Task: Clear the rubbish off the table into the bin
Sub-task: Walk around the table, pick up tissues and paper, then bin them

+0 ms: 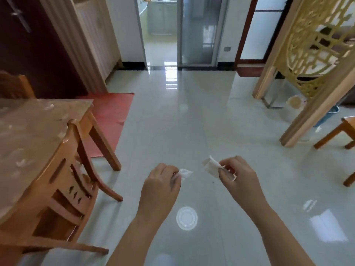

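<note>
Carrying crumpled paper scraps away from the bench, left hand pinching one scrap, right hand clamping another, hands apart, bin unclear, binning remaining.

**Open floor ahead, furniture crowding the left**

The tiled floor lies bare and wide straight ahead, up to the open doorway at the far wall. On the left, the table juts in, its near right corner just beside a wooden chair tucked against its edge; chair and table legs reach out over the floor. A red mat lies flat past the table's far right corner. On the right, a lattice screen and a wooden stool narrow the passage.
</note>
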`<state>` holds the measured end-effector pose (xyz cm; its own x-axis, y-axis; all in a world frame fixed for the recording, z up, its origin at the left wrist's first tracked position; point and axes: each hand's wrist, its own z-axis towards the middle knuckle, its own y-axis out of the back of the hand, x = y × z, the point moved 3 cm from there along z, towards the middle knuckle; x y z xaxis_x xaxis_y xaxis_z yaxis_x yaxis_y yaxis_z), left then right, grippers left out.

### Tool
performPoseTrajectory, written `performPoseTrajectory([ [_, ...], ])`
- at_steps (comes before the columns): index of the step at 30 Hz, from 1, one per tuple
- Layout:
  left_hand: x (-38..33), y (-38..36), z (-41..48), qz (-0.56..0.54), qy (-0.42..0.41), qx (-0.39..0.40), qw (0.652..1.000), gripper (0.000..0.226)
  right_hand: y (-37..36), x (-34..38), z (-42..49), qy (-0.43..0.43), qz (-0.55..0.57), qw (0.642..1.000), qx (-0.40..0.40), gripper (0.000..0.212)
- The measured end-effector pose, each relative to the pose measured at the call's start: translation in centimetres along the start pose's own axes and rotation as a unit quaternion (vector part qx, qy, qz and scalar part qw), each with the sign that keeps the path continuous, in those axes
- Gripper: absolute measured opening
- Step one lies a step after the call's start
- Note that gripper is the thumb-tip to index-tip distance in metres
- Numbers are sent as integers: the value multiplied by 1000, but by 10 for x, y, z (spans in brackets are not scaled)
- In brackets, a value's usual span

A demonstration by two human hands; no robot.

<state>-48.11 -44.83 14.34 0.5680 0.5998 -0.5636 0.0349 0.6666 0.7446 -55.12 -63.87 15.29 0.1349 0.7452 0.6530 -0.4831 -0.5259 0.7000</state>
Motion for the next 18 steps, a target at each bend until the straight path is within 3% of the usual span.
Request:
performPoseTrajectory([
  [8, 103, -10, 141, 5, 88, -55, 995, 4, -106, 18, 183, 64, 26, 995, 71, 9],
  [18, 238, 33, 333, -7, 170, -156, 973, 4, -228, 79, 407, 106, 46, 985, 128, 10],
])
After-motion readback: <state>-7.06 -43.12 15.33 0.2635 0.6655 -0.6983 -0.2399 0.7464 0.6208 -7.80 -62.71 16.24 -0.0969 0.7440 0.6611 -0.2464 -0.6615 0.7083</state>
